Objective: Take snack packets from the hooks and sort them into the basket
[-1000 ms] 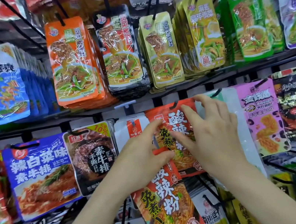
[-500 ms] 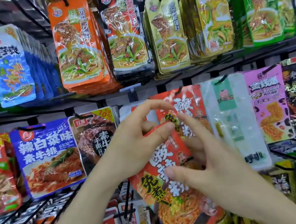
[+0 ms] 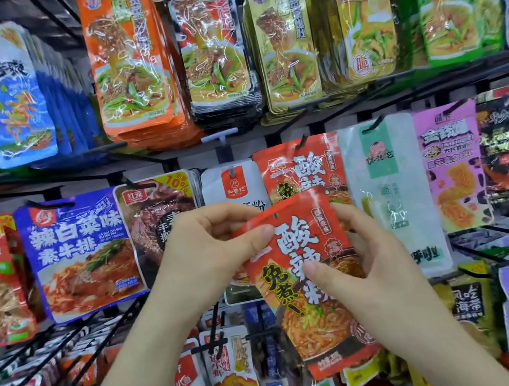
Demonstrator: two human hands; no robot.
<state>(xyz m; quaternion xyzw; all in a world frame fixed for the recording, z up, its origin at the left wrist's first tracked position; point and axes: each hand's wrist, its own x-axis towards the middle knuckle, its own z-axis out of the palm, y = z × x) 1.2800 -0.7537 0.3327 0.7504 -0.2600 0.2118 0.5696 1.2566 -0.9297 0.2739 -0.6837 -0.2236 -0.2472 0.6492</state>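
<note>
Now holds a red hot-and-sour noodle packet [image 3: 305, 271] with both hands at the middle of the view, clear of the hanging rows and in front of them. Sits tilted, top edge leaning toward 11 o'clock, bottom edge toward 5 o'clock, printed face to the camera. Pinches its top-left corner with the left hand [image 3: 203, 254]: thumb flat on the red face, the other fingers [image 3: 223, 214] curled behind the upper edge. Grips it lower, at 4 o'clock, with the right hand [image 3: 379, 276]: thumb pressed across the lettering, the rest wrapped round the right edge and mostly out of sight behind. Covers in part, at 12 o'clock, a matching red packet [image 3: 295, 166] hanging in the middle row. At 11 o'clock of the held one, a white packet with a red label [image 3: 233, 182]; farther out at 9 o'clock, a brown beef-print packet [image 3: 156, 215] and then a blue packet [image 3: 82, 250] with white lettering. At 2 o'clock, a translucent white packet with a green label [image 3: 384, 179], and beyond it a pink packet [image 3: 451, 161]. High in the upper row, from 11 to 1 o'clock: orange packets [image 3: 126, 63], black packets [image 3: 209, 43] and yellow packets [image 3: 284, 41], each stacked deep. Down at 6 o'clock, smaller packets [image 3: 233, 373] in a lower row, too blurred to read.
</note>
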